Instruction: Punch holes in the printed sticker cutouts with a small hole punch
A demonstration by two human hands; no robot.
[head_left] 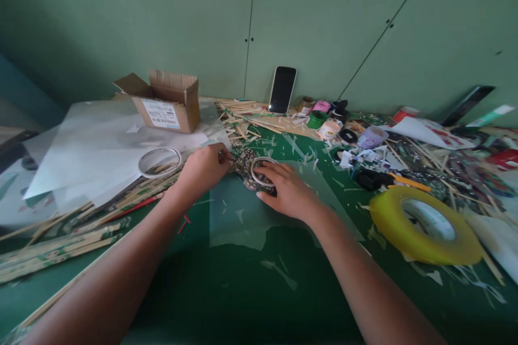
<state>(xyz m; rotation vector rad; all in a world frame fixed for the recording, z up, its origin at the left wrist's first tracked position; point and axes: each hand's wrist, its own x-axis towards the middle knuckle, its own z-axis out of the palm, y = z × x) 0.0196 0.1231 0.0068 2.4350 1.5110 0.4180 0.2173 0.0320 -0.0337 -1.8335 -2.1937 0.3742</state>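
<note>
My left hand (208, 166) is closed in a pinch at the left side of a small heap of patterned brown and grey pieces (244, 161). What its fingertips hold is too small to make out. On the right of that heap, my right hand (285, 187) has its fingers curled over a white ring (254, 173), which looks like a narrow roll of tape. Its thumb sits below the ring, near a dark piece. Under both hands lies a translucent sheet (238, 226) on the green table. A second white ring (141, 166) rests to the left of my left wrist.
An open cardboard box (190, 113) stands at back left on white sheets (93, 145). Bundled wooden sticks (60, 253) lie at left. A phone (282, 89) leans against the wall. Several small jars (329, 128), scraps and a large yellow tape roll (388, 215) crowd the right.
</note>
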